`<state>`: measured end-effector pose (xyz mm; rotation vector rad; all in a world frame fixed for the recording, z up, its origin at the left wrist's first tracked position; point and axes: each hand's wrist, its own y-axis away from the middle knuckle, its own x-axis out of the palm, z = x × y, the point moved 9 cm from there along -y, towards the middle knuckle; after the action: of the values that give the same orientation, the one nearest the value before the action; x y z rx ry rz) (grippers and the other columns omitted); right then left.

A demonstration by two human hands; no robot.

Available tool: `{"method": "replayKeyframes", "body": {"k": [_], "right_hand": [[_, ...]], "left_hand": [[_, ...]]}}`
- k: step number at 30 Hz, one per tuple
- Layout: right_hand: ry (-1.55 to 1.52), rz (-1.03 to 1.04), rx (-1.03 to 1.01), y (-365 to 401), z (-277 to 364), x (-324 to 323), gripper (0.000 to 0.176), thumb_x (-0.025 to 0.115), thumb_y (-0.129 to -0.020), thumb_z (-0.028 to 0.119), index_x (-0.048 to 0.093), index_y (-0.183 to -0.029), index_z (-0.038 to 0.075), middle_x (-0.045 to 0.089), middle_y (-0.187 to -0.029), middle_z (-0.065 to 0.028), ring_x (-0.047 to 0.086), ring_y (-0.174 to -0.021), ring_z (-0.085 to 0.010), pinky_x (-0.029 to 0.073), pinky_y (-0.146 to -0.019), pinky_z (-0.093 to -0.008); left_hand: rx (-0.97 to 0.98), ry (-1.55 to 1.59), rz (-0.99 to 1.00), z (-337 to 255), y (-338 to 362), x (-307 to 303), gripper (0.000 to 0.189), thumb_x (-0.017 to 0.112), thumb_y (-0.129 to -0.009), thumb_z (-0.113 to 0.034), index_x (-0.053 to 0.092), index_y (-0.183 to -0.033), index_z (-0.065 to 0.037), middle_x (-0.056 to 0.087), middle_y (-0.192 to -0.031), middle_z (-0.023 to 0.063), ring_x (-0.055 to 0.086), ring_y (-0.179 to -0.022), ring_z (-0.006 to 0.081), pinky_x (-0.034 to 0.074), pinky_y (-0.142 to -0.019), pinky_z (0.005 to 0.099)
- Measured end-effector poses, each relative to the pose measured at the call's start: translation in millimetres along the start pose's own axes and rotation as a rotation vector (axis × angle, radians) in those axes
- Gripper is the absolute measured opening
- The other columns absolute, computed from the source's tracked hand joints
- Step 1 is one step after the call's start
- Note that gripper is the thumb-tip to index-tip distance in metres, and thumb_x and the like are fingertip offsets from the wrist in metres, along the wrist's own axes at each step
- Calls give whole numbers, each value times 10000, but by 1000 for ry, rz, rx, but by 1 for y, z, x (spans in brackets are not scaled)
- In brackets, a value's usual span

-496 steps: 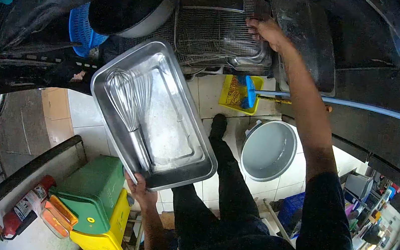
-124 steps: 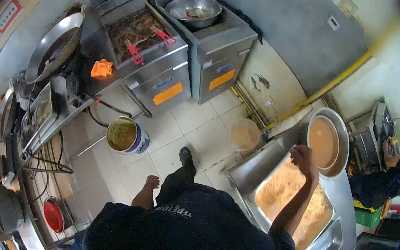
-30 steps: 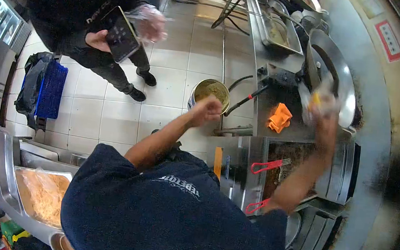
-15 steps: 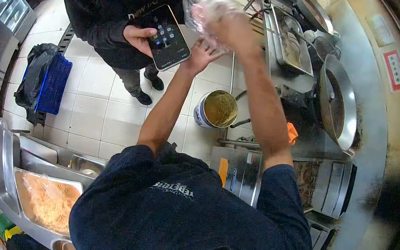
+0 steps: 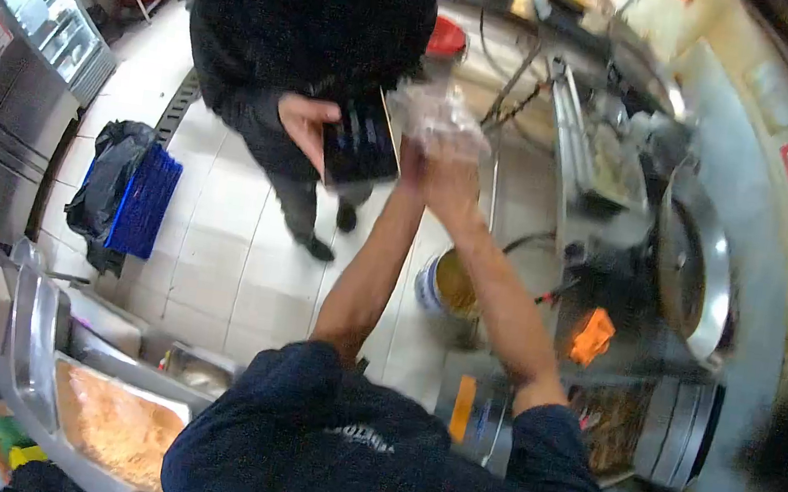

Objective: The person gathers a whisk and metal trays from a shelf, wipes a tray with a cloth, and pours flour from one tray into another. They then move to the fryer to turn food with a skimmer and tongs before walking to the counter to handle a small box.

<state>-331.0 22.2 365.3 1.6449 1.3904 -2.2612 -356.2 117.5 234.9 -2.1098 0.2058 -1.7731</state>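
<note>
A crumpled clear plastic bag point(image 5: 443, 118) is held up in front of me, smeared by motion. My right hand point(image 5: 449, 182) is closed on the lower part of it. Close against it on the left is my left hand point(image 5: 413, 164); its fingers are hidden behind the bag and the right hand, so their grip cannot be made out. Just left of my hands, a co-worker's hand point(image 5: 308, 125) holds a dark smartphone point(image 5: 363, 142), which overlaps the edge of my left hand in view.
A co-worker in dark clothes point(image 5: 292, 34) stands facing me. Below my forearms is a bucket point(image 5: 427, 285) on the tiled floor. To the right are a wok point(image 5: 713, 278), a metal tray point(image 5: 577, 141) and an orange cloth point(image 5: 593, 337). A blue crate point(image 5: 143, 203) and a crumb-filled pan point(image 5: 117, 424) lie left.
My hands have come together at the plastic bag; before, my left hand was spread open below it. The view has shifted, and the phone's screen now looks darker.
</note>
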Motion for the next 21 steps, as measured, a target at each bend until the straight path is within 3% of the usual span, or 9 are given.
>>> {"method": "replayKeyframes", "body": {"k": [1,3,10,13,18,20,21], "right_hand": [[-26,83,41,12,-13,31,334,512,-665,150,500,-985,55,480,-1028,-169,450,-951,-320,331,-829,-418],[22,43,128,29,-23,54,311,494,-684,184,512,-958,39,508,-968,-157,482,-897,-306,357,-799,-403],[131,330,210,18,-21,50,311,483,-696,209,518,-925,0,508,-947,-173,474,-916,-298,353,-801,-399],[161,114,201,19,-24,44,283,454,-741,223,515,-929,21,487,-973,-174,461,-923,-315,363,-789,-405],[-42,-2,162,15,4,-20,285,467,-736,213,507,-932,9,484,-964,-174,443,-947,-322,352,-805,-404],[-135,-27,117,18,18,-45,288,475,-732,202,503,-943,7,484,-964,-168,436,-956,-321,348,-810,-406],[-193,-143,74,24,28,-68,275,486,-724,195,505,-927,11,487,-958,-161,446,-936,-319,354,-801,-403]], "left_hand": [[-80,48,10,8,7,-33,384,350,-835,-322,358,-1132,-79,418,-1117,71,384,-1019,197,281,-911,325],[-155,141,71,21,15,-43,308,360,-834,-277,459,-1034,-65,508,-979,68,486,-866,192,398,-789,315],[-250,24,53,13,5,-24,319,350,-826,-312,467,-995,-68,511,-960,75,489,-855,204,395,-789,333],[-272,-15,53,8,1,-18,326,346,-822,-327,470,-978,-69,513,-952,77,490,-851,209,393,-789,341],[-266,-58,50,-17,-6,-11,340,338,-816,-352,476,-949,-71,515,-938,82,492,-843,218,391,-790,355],[-233,-7,41,-35,-1,-10,347,336,-814,-362,478,-938,-72,516,-932,84,493,-840,222,390,-790,360],[-273,157,132,-44,7,-4,378,301,-813,-402,477,-885,-76,501,-936,87,474,-865,228,380,-798,360]]}}
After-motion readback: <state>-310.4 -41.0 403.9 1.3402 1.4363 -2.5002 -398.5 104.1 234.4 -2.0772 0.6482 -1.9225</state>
